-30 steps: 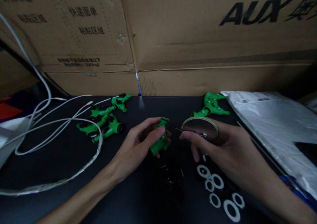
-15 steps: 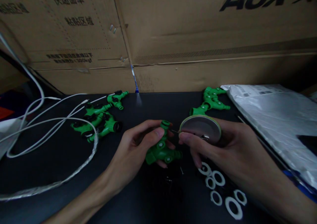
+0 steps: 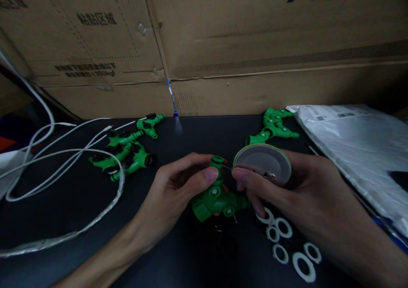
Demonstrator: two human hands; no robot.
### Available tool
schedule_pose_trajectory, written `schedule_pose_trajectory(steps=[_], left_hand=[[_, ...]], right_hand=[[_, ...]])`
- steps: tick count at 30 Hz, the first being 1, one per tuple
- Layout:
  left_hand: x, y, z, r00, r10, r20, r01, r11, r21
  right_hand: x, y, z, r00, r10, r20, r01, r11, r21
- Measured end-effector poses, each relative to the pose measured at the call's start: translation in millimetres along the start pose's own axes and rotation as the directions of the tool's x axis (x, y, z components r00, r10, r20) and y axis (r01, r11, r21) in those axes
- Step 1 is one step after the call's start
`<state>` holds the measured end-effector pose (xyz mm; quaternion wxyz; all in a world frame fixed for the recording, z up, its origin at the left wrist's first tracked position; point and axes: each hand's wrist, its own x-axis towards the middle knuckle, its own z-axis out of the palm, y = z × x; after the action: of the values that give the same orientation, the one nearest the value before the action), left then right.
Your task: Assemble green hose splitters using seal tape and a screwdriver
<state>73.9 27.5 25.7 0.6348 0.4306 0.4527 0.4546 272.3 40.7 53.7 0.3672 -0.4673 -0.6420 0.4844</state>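
Note:
My left hand [image 3: 181,184] is closed around a green Y-shaped hose splitter [image 3: 212,205], with thumb and fingers on its upper outlet. My right hand [image 3: 287,194] cradles a shallow round dish [image 3: 255,157], tilted so its inside shows, with a few tiny shiny metal pieces in it. Between that hand's thumb and fingertip is a thin wire-like pin [image 3: 227,168], whose far end is close to the splitter's upper outlet; contact is hard to tell. Several white rings [image 3: 303,267] lie on the dark tabletop below my right hand.
More green splitters lie back left [image 3: 137,160] and back right [image 3: 277,128]. White cables [image 3: 119,190] loop across the left side. A white plastic package [image 3: 357,152] rests at right, and a large cardboard box [image 3: 223,37] walls off the back. Small shiny bits [image 3: 218,229] lie under the splitter.
The splitter in my left hand has shifted slightly right and turned a little. My right hand, with dish and pin, has moved slightly right. The camera view has tilted slightly.

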Motion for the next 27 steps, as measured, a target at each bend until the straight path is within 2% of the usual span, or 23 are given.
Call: schedule_pose_trajectory(steps=[15, 22, 27], left_hand=[[-0.8, 0.1, 0.0, 0.999, 0.046, 0.025, -0.046, 0.999, -0.011], [-2.5, -1.5, -0.6, 0.996, 0.082, 0.019, -0.082, 0.997, -0.008], [-3.0, -1.2, -0.3, 0.996, 0.08, 0.033, -0.08, 0.997, -0.012]], right_hand=[[-1.6, -5.1, 0.4, 0.999, 0.029, 0.012, -0.03, 0.996, 0.078], [-0.3, -7.9, 6.8, 0.998, 0.032, -0.056, -0.023, 0.99, 0.141], [-0.7, -10.0, 8.9, 0.997, 0.047, -0.061, -0.036, 0.985, 0.167]])
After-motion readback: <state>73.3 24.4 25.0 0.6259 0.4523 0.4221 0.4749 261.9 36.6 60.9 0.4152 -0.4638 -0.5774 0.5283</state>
